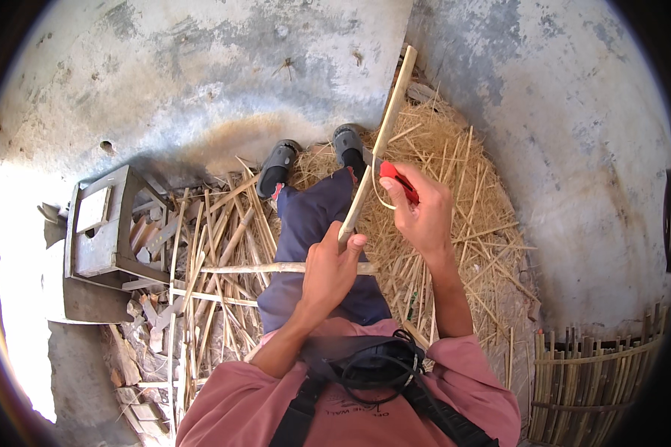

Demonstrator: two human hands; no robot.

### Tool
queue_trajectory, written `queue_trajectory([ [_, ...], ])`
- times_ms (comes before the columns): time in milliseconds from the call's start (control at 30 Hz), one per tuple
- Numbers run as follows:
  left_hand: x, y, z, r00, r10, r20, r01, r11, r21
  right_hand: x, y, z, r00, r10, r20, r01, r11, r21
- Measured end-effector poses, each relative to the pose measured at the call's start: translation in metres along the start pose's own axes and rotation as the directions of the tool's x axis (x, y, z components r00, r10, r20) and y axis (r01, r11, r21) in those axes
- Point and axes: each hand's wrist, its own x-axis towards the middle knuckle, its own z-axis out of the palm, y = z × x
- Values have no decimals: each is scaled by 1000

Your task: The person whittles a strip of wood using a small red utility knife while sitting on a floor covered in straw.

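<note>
My left hand (329, 270) is closed around the near end of a long pale bamboo strip (395, 100). The strip slants away to the upper right, past my shoes. In my closed right hand (427, 212) is a red-handled knife (397, 181). Its blade, only partly visible, lies against the strip around mid-length. A thin curled shaving (380, 195) hangs beside the strip, near my right thumb. Below my left hand, a bamboo stick (272, 268) lies crosswise over my legs.
Loose bamboo sticks (194, 276) lie on the left, by a wooden box (108, 223). A heap of shavings (455, 194) spreads on the right. Concrete walls (224, 67) stand ahead and to the right. A slatted bamboo basket (589, 391) stands at lower right.
</note>
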Motion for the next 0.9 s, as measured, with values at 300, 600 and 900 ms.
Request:
queue_trajectory([
  [300,11,4,-7,1000,-18,15,17,996,84,13,15,16,999,-39,-32,39,999,-4],
  [600,2,-18,-10,996,-55,76,46,991,123,69,71,9,979,200,-39,-200,980,6],
  [900,7,-27,-12,991,-114,69,101,980,173,80,98,43,981,192,-25,-193,974,-114],
])
